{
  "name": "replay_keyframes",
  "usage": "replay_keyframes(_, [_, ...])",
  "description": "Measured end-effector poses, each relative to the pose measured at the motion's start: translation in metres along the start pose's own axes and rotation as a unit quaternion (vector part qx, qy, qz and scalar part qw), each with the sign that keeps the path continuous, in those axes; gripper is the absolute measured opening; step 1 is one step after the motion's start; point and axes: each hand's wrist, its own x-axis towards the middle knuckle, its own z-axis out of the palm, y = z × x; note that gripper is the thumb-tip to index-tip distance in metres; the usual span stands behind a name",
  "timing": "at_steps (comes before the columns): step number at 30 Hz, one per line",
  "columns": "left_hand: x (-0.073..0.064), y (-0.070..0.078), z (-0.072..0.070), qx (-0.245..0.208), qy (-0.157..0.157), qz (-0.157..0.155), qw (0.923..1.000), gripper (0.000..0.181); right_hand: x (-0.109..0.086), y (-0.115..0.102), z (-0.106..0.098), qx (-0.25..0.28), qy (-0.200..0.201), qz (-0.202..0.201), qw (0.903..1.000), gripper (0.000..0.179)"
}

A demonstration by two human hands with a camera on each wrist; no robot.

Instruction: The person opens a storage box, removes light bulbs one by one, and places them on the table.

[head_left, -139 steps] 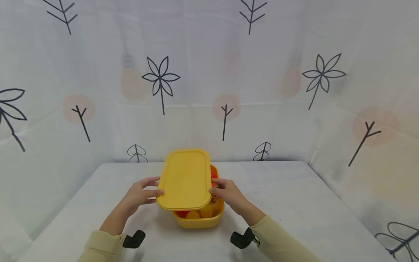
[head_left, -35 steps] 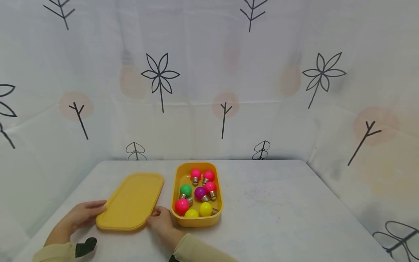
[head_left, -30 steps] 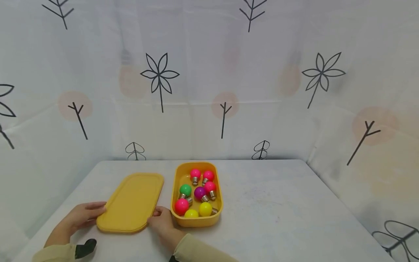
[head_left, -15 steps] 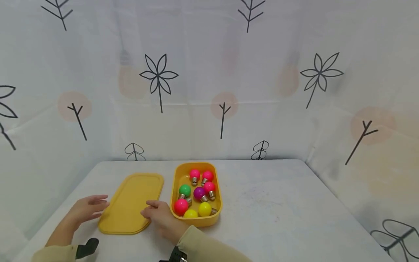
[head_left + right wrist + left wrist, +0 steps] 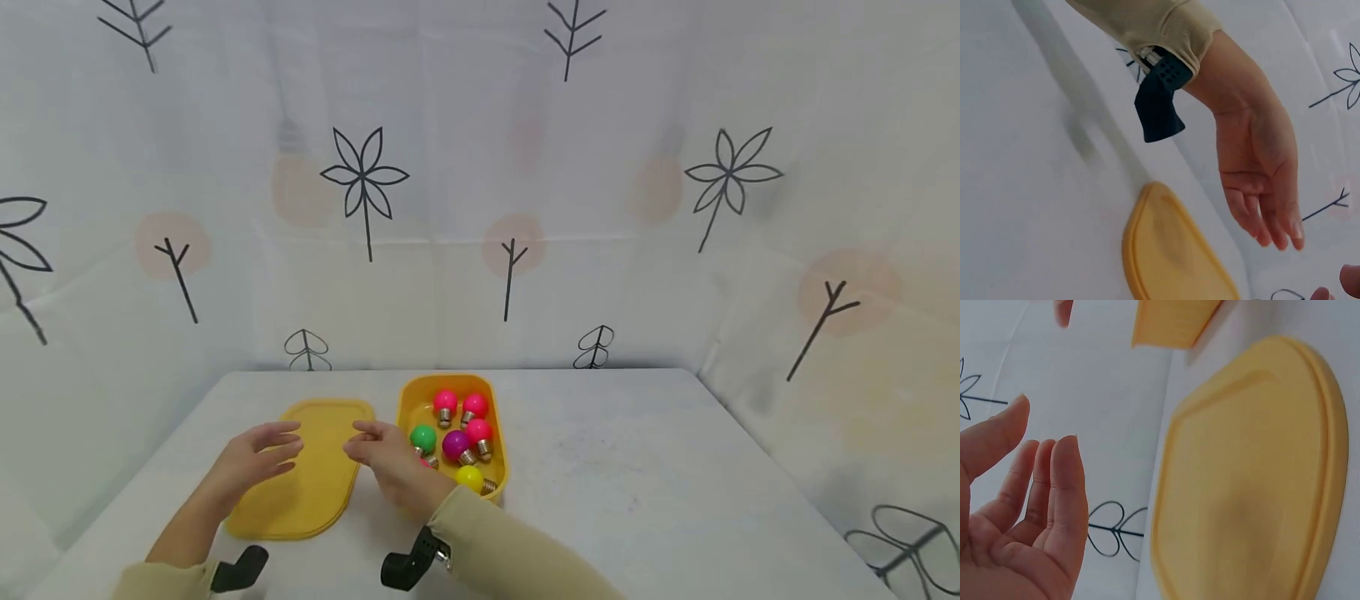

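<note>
On a white counter [image 5: 600,500], backed by a pale cloth [image 5: 450,83] drawn with dark plants, one yellow tub [image 5: 417,407] holds the seven bulbs [image 5: 455,444] I can count: four pink (one a mere sliver), one green, one purple, one yellow. One yellow lid [image 5: 311,483] lies flat left of the tub, and my left hand [image 5: 258,458] and right hand [image 5: 393,458], that side of it too, are empty, fingers loosely extended. Only the head view shows the bulbs; the wrist views show my palms, apart from the lid.
</note>
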Motion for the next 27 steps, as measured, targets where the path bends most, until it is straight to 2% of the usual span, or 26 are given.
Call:
replay_keyframes(7, [-0.002, 0.018, 0.033, -0.064, -0.021, 0.007, 0.9977, 0.060, 0.005, -0.014, -0.013, -0.038, 0.001, -0.012, 0.9992, 0.036])
replay_keyframes(12, [0.002, 0.022, 0.052, -0.106, -0.037, 0.020, 0.9934, 0.058, 0.010, -0.023, -0.025, -0.040, -0.010, -0.013, 0.9990, 0.036])
replay_keyframes(15, [0.005, 0.024, 0.063, -0.120, -0.042, 0.013, 0.9918, 0.057, 0.012, -0.027, -0.033, -0.044, -0.010, -0.014, 0.9989, 0.036])
replay_keyframes(21, [0.010, 0.029, 0.086, -0.125, -0.043, 0.002, 0.9913, 0.051, 0.016, -0.035, -0.054, -0.078, 0.001, -0.019, 0.9968, 0.034])
replay_keyframes(27, [0.012, 0.032, 0.107, -0.091, -0.032, -0.028, 0.9949, 0.053, 0.021, -0.042, -0.073, -0.110, 0.003, -0.019, 0.9937, 0.037])
